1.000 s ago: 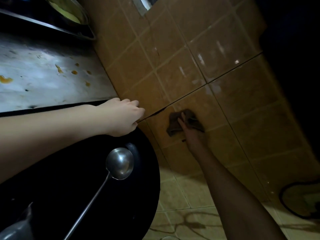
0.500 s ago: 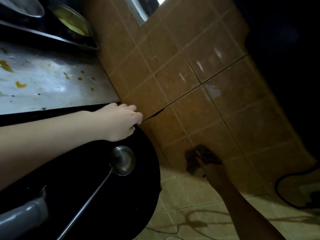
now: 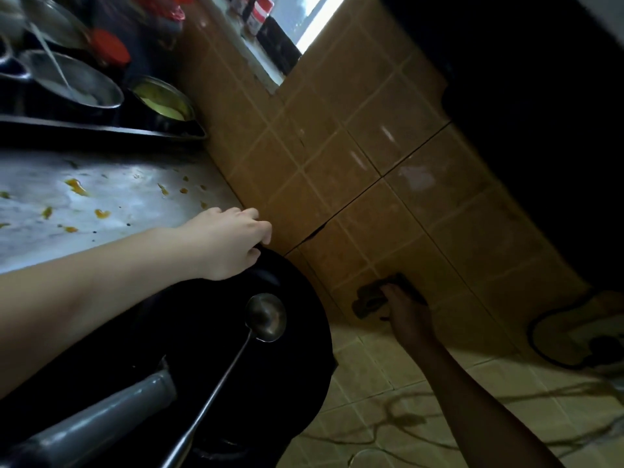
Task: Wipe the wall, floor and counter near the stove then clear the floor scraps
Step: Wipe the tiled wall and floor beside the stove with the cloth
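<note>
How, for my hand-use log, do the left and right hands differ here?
The left hand is up at the counter, fingers curled over its corner; the right hand reaches low. The right hand grips a dark cloth against the wall near the floor; the left hand holds none. The left hand is lit, the right hand shadowed. Both hands are bare.

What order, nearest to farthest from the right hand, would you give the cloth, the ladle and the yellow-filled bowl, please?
1. cloth: under the right hand, low on the wall.
2. ladle: to its left, in the black wok.
3. yellow-filled bowl: farthest, up left beyond the counter.
</note>
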Action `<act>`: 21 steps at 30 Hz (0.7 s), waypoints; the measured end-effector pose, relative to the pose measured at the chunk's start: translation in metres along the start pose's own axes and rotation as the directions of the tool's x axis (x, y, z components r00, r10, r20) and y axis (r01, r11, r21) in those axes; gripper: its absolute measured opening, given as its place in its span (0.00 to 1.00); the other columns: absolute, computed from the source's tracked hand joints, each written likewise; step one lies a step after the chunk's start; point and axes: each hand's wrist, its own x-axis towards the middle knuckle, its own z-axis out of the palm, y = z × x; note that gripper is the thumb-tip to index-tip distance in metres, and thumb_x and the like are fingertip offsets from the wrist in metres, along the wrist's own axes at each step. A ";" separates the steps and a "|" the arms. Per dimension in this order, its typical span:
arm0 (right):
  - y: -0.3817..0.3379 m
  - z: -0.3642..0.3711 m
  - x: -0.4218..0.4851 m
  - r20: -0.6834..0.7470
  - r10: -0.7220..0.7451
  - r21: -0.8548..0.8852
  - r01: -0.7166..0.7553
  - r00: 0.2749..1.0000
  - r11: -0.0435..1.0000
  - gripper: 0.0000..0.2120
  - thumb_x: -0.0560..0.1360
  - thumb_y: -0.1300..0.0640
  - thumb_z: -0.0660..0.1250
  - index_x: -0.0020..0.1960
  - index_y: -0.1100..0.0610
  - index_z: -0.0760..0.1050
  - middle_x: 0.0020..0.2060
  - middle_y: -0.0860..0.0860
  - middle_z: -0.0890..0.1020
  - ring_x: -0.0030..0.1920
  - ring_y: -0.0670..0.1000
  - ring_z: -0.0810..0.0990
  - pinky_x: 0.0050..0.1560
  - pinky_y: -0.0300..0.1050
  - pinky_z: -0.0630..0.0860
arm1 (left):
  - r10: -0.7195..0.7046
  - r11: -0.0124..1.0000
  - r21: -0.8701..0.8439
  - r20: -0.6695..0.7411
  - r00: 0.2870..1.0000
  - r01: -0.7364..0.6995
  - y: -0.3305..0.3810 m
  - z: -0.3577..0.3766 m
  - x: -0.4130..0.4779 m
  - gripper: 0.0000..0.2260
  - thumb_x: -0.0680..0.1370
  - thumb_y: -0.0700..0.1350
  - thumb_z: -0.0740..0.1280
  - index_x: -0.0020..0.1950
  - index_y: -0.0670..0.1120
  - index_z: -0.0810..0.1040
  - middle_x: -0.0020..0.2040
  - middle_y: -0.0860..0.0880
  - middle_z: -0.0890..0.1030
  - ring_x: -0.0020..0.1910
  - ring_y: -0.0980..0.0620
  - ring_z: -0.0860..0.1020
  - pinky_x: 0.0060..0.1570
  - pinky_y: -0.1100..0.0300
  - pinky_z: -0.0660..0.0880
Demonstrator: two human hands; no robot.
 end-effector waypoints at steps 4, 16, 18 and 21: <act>-0.027 -0.012 -0.031 0.076 -0.058 0.018 0.057 0.995 0.998 0.14 0.79 0.54 0.59 0.63 0.53 0.75 0.62 0.51 0.77 0.63 0.52 0.74 0.59 0.40 0.73 | 0.047 0.997 -0.054 -0.010 0.999 -0.048 0.007 -0.017 -0.015 0.12 0.80 0.51 0.57 0.63 0.55 0.68 0.60 0.50 0.71 0.60 0.47 0.72 0.56 0.54 0.67; -0.076 -0.046 -0.169 0.055 -0.087 -0.062 0.090 0.995 0.994 0.20 0.73 0.71 0.61 0.62 0.56 0.73 0.59 0.54 0.78 0.58 0.55 0.78 0.42 0.47 0.77 | 0.270 0.953 -0.177 0.123 0.955 -0.247 0.042 -0.034 -0.061 0.12 0.80 0.51 0.57 0.63 0.55 0.69 0.61 0.53 0.70 0.59 0.49 0.73 0.51 0.56 0.66; -0.074 -0.048 -0.191 0.084 -0.053 -0.051 0.058 0.995 0.997 0.21 0.72 0.72 0.61 0.60 0.55 0.74 0.57 0.53 0.79 0.56 0.55 0.78 0.38 0.48 0.78 | 0.309 0.940 -0.200 0.153 0.939 -0.276 0.052 -0.032 -0.067 0.11 0.80 0.50 0.57 0.62 0.55 0.70 0.61 0.52 0.71 0.59 0.49 0.73 0.53 0.56 0.67; -0.069 -0.046 -0.224 0.115 -0.014 -0.054 0.021 0.993 0.998 0.22 0.71 0.71 0.61 0.59 0.51 0.73 0.56 0.51 0.79 0.57 0.54 0.77 0.38 0.48 0.79 | 0.363 0.919 -0.229 0.167 0.917 -0.322 0.067 -0.024 -0.077 0.10 0.80 0.49 0.58 0.61 0.54 0.71 0.61 0.52 0.72 0.58 0.49 0.73 0.54 0.55 0.69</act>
